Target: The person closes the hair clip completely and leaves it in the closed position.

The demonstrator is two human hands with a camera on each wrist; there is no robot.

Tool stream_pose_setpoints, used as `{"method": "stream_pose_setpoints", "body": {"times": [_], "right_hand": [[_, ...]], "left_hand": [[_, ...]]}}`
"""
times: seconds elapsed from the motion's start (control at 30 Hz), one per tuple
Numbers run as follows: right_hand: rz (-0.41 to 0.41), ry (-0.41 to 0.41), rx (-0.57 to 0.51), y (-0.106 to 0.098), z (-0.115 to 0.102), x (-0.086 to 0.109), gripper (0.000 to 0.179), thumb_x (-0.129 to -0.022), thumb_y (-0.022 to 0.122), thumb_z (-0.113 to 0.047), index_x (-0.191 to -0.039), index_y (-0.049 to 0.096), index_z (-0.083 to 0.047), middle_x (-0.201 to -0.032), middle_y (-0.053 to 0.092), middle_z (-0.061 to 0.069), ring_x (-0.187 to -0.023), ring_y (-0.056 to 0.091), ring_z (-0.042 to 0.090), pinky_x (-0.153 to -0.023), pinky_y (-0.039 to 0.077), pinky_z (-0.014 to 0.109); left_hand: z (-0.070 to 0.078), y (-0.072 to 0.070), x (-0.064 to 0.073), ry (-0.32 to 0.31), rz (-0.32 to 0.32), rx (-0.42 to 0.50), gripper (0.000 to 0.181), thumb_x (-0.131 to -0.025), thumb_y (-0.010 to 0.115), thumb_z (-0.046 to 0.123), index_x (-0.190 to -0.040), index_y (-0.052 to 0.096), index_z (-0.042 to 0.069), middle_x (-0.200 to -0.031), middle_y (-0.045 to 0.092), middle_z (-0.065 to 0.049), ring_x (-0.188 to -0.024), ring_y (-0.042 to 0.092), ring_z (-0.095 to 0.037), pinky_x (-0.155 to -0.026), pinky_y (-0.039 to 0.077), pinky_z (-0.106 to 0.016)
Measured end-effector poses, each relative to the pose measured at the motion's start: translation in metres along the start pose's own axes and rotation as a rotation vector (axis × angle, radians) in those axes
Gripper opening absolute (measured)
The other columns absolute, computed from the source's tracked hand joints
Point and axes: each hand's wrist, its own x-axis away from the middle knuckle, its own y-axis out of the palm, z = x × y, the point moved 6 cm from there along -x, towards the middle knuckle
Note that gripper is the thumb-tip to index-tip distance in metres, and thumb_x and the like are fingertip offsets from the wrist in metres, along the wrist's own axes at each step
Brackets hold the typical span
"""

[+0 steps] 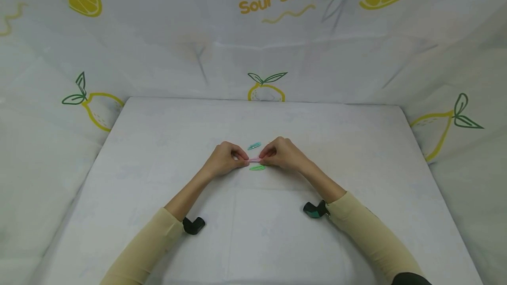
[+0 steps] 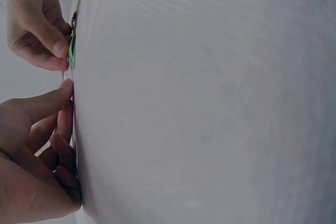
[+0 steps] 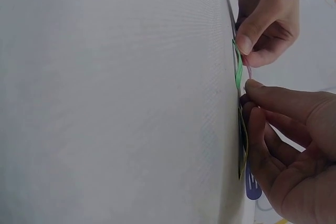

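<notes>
Both hands meet over the middle of the white table [image 1: 253,232]. Between them is a pink snap hair clip [image 1: 254,160]. My left hand [image 1: 226,160] pinches its left end between thumb and fingers, and my right hand [image 1: 283,154] pinches the right end. Just nearer to me lies a green hair clip [image 1: 257,168]. A teal hair clip [image 1: 254,146] rests a little beyond the hands. Beside the right hand's curled fingers, the right wrist view shows a yellow-edged clip [image 3: 244,166] and a purple clip [image 3: 253,186], both mostly hidden from the head view.
A white curtain [image 1: 158,56] printed with lemons and lettering hangs behind the table and along its sides. Black wrist cameras, one on the left sleeve [image 1: 194,225] and one on the right sleeve [image 1: 314,209], stick out over the table.
</notes>
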Motion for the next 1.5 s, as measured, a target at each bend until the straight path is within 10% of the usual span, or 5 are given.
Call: {"method": "stream_pose_setpoints", "body": {"times": [1.5], "right_hand": [[0.017, -0.044, -0.052, 0.0001, -0.0057, -0.0031, 0.012, -0.096, 0.084, -0.015, -0.103, 0.085, -0.005, -0.100, 0.084, 0.007, -0.079, 0.067, 0.008, -0.073, 0.053, 0.020]], "left_hand": [[0.0015, -0.0020, -0.0019, 0.010, -0.002, 0.047, 0.011, -0.096, 0.078, 0.016, -0.096, 0.083, 0.007, -0.085, 0.078, -0.005, -0.075, 0.059, -0.010, -0.073, 0.046, -0.026]]}}
